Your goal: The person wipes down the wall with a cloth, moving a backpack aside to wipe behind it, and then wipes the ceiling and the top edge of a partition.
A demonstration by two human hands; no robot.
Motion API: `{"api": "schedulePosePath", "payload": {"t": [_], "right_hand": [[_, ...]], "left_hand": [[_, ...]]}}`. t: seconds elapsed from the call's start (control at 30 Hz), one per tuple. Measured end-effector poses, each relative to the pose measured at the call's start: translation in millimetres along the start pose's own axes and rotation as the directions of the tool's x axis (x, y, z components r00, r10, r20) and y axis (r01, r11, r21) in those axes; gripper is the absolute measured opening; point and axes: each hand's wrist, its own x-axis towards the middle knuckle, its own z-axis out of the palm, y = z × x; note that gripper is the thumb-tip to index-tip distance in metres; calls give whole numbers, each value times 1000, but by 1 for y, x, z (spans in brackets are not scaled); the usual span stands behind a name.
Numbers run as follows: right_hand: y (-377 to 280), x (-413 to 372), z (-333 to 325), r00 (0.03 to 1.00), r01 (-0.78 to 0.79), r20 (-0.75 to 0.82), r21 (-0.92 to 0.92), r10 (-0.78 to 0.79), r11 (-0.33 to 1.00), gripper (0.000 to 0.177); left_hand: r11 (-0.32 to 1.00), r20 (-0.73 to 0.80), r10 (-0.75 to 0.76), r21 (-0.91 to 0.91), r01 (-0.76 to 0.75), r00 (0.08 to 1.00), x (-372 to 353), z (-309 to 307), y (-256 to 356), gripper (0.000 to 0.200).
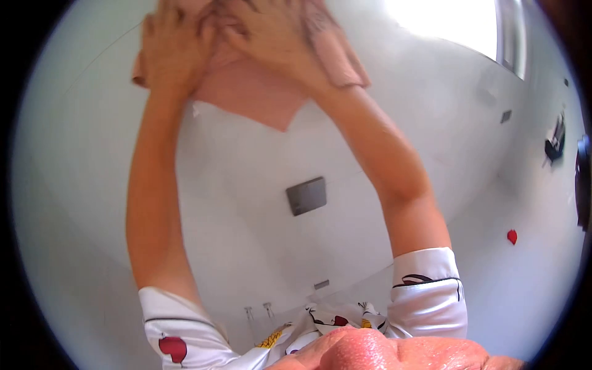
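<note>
A pink cloth (pixel 256 92) is stretched out at the top of the head view, with one corner hanging down between my forearms. My left hand (pixel 174 52) is on its left part, fingers bent into the fabric. On the right part, my right hand (pixel 271 40) grips the cloth, with the thumb toward the middle. A fold of cloth lies past my right wrist. The fingertips of both hands are blurred or partly hidden in the folds.
A pale, smooth surface fills the background, bearing a grey rectangular plate (pixel 306 196) and a smaller grey plate (pixel 505 116). A bright window (pixel 456 24) is at upper right. To the right are a small red item (pixel 512 237) and a dark object (pixel 555 147).
</note>
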Motion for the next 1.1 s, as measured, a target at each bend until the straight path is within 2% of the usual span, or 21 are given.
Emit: {"api": "schedulePosePath", "payload": {"t": [0.07,0.1,0.17,0.2,0.3,0.47,0.6,0.63,0.7,0.73,0.77,0.8,0.83,0.87,0.97,1.03,1.1], "right_hand": [[-25,-29,-14,992,-59,110,-44,63,997,42],[-33,-39,-20,982,-83,162,-78,94,994,43],[-38,-86,-2,997,-23,68,-126,32,992,37],[-39,-96,0,1000,-1,17,-156,4,988,34],[-47,-119,-6,997,32,77,-145,-21,989,38],[-76,-175,-21,937,5,343,-222,73,975,35],[-88,-206,-48,854,-17,517,-91,62,996,33],[-90,-212,-54,824,-45,563,-33,56,998,32],[-97,-224,-62,723,-271,682,129,113,954,31],[-100,-229,-65,649,-438,745,199,156,877,30],[-102,-234,-67,595,-532,788,238,158,813,30],[-101,-239,-69,635,-424,769,262,78,867,29],[-96,-240,-69,685,-250,727,285,-39,925,29],[-90,-243,-62,754,161,601,221,-265,962,30],[-65,-223,-42,815,260,486,181,-316,948,34],[-52,-206,-23,851,65,481,301,-210,952,36],[-36,-189,-4,850,-156,519,406,-87,901,38]], "left_hand": [[982,36,-60,-177,66,998,-20,-36,24,48],[986,41,-55,-154,61,998,-28,-40,27,46],[990,35,-52,-127,56,998,-76,-23,47,44],[981,34,-63,-183,68,997,-86,-22,50,45],[943,6,-91,-322,88,996,-116,-27,61,49],[915,195,-124,-356,188,973,-180,-49,82,49],[920,348,-122,-312,238,929,-227,-66,100,48],[898,372,-153,-334,286,915,-240,-71,105,47],[842,414,-214,-381,382,885,-269,-79,118,46],[870,362,-205,-358,338,910,-287,-82,123,46],[897,307,-194,-329,295,932,-304,-84,128,47],[923,251,-176,-294,249,952,-309,-89,130,47],[920,263,-158,-311,239,952,-314,-92,129,47],[917,267,-153,-321,237,952,-318,-94,129,47],[921,247,-150,-316,226,957,-290,-82,111,47],[939,248,-145,-272,213,958,-257,-75,87,47],[961,299,-129,-198,194,946,-213,-70,58,48]]}}
